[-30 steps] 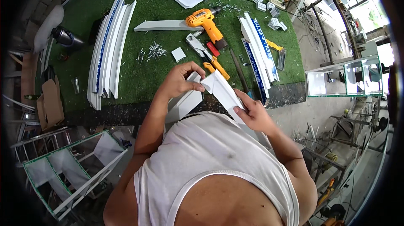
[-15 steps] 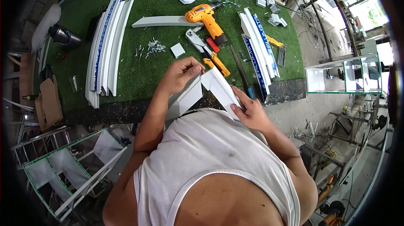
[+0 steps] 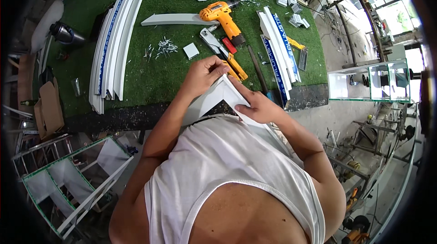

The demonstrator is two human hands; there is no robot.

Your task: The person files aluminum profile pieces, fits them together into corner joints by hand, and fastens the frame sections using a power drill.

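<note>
Two white profiles meet in a mitred corner just in front of my body, pointing away from me. The left profile slants down towards my left forearm, and the right profile runs back along my right side. My left hand is closed at the tip of the corner, thumb and fingers pressed together there. Around the right profile my right hand is closed, its index finger stretched along the outer edge up to the corner. Whether a small part sits between my left fingertips is hidden.
On the green mat lie an orange drill, orange-handled pliers, a white square piece, a pile of screws and a long-shafted tool. White profiles are stacked left and right. A dark flask stands far left.
The gap between the two profiles has closed; their ends now meet at the corner. My right hand has moved left and up along its profile, and my left hand has shifted slightly right.
</note>
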